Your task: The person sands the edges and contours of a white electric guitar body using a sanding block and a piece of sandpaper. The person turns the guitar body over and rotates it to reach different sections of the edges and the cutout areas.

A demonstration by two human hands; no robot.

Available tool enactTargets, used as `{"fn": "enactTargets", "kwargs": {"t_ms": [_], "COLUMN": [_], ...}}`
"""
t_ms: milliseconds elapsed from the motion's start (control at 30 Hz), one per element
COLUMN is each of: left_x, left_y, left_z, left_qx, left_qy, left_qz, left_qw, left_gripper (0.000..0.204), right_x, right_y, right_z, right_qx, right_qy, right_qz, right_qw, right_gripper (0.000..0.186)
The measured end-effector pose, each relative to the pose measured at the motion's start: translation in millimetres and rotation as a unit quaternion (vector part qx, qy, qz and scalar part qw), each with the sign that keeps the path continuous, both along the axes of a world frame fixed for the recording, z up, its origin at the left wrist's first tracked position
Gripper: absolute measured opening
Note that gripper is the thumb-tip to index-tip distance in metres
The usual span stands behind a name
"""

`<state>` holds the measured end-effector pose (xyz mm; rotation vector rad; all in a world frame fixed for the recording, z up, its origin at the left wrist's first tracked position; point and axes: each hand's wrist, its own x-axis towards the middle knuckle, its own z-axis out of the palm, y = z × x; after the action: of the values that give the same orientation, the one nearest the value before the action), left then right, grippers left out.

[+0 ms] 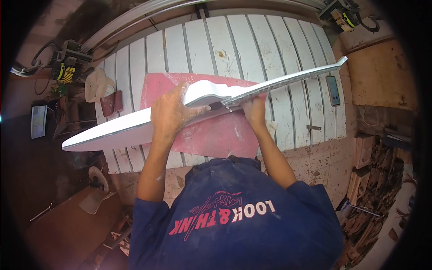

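A long white shaped piece is held up at a slant over the table. Its broad, tapered end points left, and a narrow arm rises to the far right; a dark line follows its edge. My left hand, dusted with white, is closed around its broad middle, the thumb on the near side. Beneath the start of the narrow arm, my right hand grips the piece from below, its fingers partly hidden. Under both hands lies a dusty pink-red sheet.
The white slatted table spans the view. A pale cap and a dark red roll sit at its left. A phone and small metal strip lie right. Machine rails run behind; wood offcuts stand right.
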<state>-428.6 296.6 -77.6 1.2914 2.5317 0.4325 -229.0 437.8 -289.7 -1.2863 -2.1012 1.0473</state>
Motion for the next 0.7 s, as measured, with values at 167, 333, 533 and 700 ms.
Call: {"fn": "enactTargets", "kwargs": {"t_ms": [167, 333, 533, 700], "left_x": [5.4, 1.1, 1.9, -1.3], "left_y": [4.9, -1.1, 2.2, 6.6], "left_z": [-0.9, -1.8, -3.0, -2.0], "left_qx": [0.021, 0.018, -0.011, -0.009], "left_qy": [0.043, 0.042, 0.042, 0.033], "left_qz": [-0.028, -0.02, -0.024, -0.005], "left_qw": [0.998, 0.999, 0.999, 0.999], "left_gripper": [0.077, 0.083, 0.089, 0.092], "right_x": [-10.1, -1.3, 3.3, 74.6], "right_y": [27.6, 8.7, 15.7, -18.2], "right_z": [-38.5, -16.2, -12.6, 18.0], "right_qx": [-0.02, 0.04, -0.061, -0.026], "right_qy": [0.005, 0.031, -0.03, -0.086], "right_qz": [0.003, -0.018, 0.008, 0.054], "right_qw": [1.0, 0.999, 0.998, 0.995], "right_gripper": [0.026, 0.024, 0.031, 0.027]}}
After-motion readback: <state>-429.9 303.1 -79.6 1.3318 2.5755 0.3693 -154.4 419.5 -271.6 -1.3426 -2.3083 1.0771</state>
